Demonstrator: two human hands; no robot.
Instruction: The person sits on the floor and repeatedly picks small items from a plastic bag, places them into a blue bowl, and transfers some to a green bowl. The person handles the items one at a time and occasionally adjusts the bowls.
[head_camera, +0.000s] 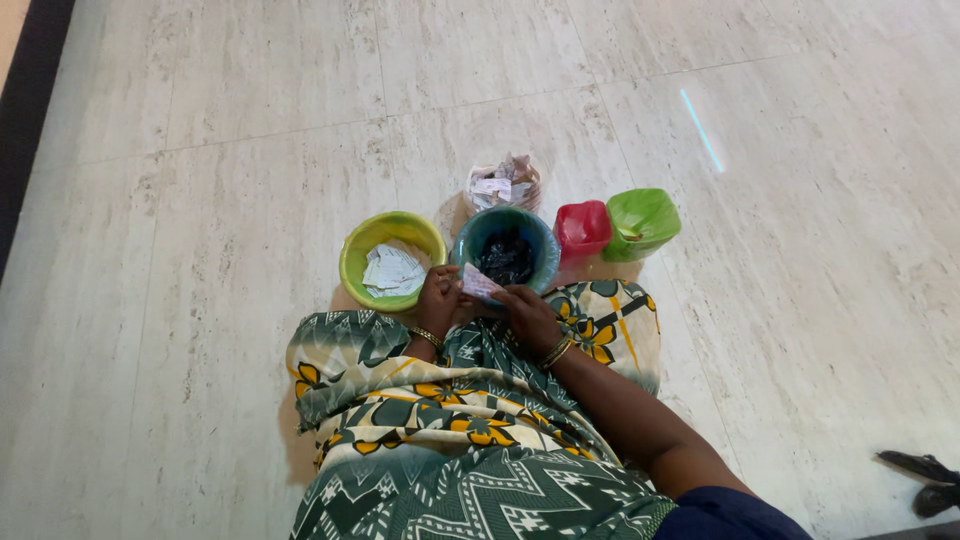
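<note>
I sit on the floor in a green and yellow patterned cloth. My left hand (437, 300) and my right hand (527, 315) meet over my lap and both pinch a small pale packet (478, 284). Just beyond the hands stands a blue bowl (480, 229) holding dark material. To its left, a yellow-green bowl (356, 250) holds several pale opened wrappers (392, 271).
A clear bag of small packets (505, 182) lies behind the blue bowl. A red tub (582, 228) and a green tub (640, 222) sit to the right. Dark footwear (925, 480) shows at the lower right edge on the pale tiled floor.
</note>
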